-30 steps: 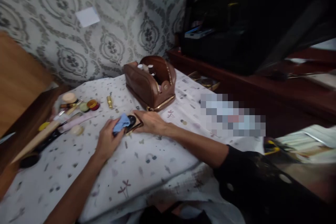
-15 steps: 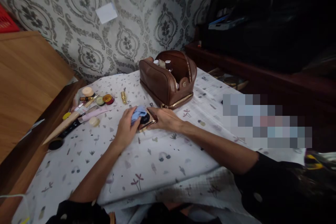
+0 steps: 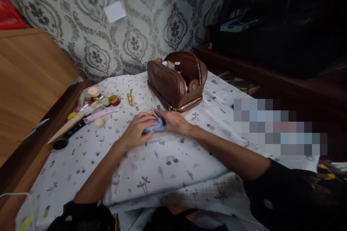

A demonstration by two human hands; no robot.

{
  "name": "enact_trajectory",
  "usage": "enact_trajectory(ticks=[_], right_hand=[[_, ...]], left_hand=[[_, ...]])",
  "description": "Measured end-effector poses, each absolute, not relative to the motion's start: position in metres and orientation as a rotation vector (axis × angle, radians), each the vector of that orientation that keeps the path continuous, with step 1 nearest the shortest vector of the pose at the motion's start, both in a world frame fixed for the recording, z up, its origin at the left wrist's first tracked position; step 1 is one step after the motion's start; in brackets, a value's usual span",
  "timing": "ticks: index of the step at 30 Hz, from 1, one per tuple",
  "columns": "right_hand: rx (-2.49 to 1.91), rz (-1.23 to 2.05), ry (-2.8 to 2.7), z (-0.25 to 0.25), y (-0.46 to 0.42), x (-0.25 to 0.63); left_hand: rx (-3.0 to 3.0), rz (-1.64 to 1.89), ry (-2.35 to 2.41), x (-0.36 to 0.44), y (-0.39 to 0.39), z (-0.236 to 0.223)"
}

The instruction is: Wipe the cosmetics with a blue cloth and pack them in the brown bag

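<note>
Now that your left hand (image 3: 137, 130) has brought the blue cloth (image 3: 153, 126) over the small case (image 3: 154, 114), mostly hiding it, bent fingers pinch the fabric; your right hand (image 3: 175, 122) grips its side, near the brown bag (image 3: 168, 83).

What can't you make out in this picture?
Head view, under the blue cloth: hidden by the cloth and left hand.
Head view, the bottom inside the brown bag: hidden by its walls.
Head view, red object: cut off by the left edge.
Head view, patch at right: pixelated.
</note>
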State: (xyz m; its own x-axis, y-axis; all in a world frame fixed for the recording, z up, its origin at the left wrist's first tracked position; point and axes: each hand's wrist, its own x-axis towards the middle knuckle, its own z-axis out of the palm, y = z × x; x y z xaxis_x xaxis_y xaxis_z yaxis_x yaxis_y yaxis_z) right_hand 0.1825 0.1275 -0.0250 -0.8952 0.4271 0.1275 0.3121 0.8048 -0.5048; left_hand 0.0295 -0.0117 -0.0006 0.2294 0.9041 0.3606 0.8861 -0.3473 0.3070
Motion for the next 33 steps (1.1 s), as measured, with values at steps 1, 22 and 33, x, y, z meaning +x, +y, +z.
enact_trajectory(ticks=[1,22,33], right_hand=[[-0.562,0.709,-2.766,-0.023,0.127,0.183],[-0.66,0.807,-2.7,-0.024,0.125,0.181],[-0.62,0.743,-2.771,-0.026,0.13,0.182]], left_hand=[[2.412,0.766,1.771,0.025,-0.014,0.001],[2.186,0.503,2.216,0.007,0.042,0.002],[2.468,0.535,1.856,0.036,-0.014,0.011]])
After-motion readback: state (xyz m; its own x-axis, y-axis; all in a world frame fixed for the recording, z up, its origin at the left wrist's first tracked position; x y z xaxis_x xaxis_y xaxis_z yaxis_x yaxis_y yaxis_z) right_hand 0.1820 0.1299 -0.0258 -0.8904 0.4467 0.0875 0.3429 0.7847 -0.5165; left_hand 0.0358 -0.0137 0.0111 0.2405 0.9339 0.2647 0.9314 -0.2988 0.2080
